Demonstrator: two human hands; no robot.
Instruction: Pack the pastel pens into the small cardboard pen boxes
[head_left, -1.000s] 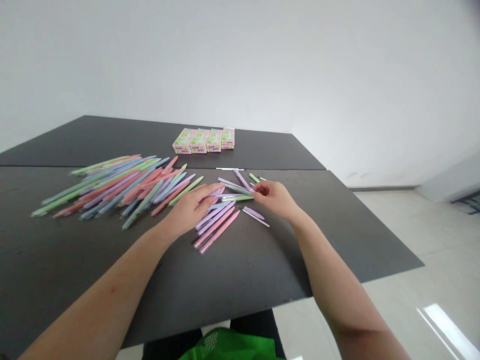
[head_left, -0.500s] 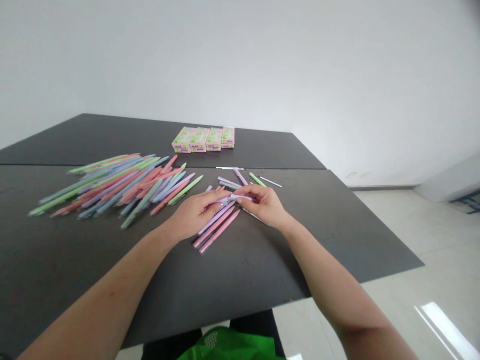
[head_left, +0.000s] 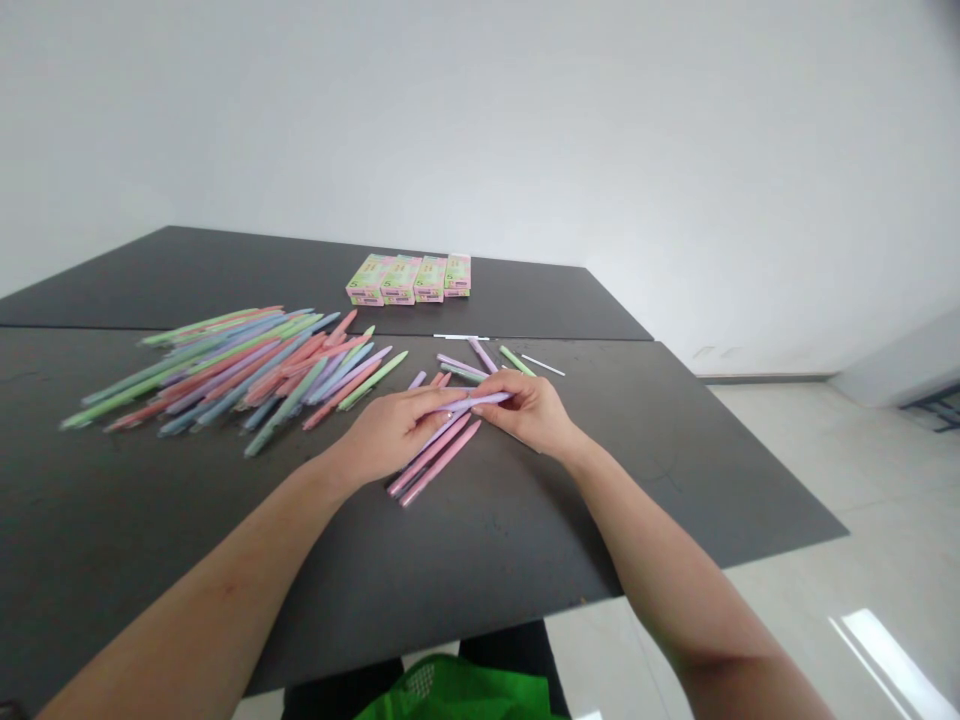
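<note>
Between my two hands is a light purple pen (head_left: 489,399), lying nearly level above the table. My left hand (head_left: 390,425) pinches its left part with the thumb and fingers. My right hand (head_left: 534,410) has its fingers closed on the right part. A second purple piece shows thinly behind it; I cannot tell whether it is separate. Just below the hands two pink pens (head_left: 440,462) lie slanted side by side, next to a purple pen partly covered by my left hand. Thin white refill-like sticks (head_left: 543,365) lie beyond and under my right hand.
A large heap of pastel pens (head_left: 225,375) covers the left of the dark table (head_left: 322,590). Pink and green boxes (head_left: 405,280) stand in a row at the back. Green (head_left: 517,361) and purple pens (head_left: 481,354) lie just past my hands. The table's right edge borders a pale floor.
The purple pen between my hands has turned slightly and shows more of its length. My fingers have shifted a little on it; both hands stay in nearly the same place.
</note>
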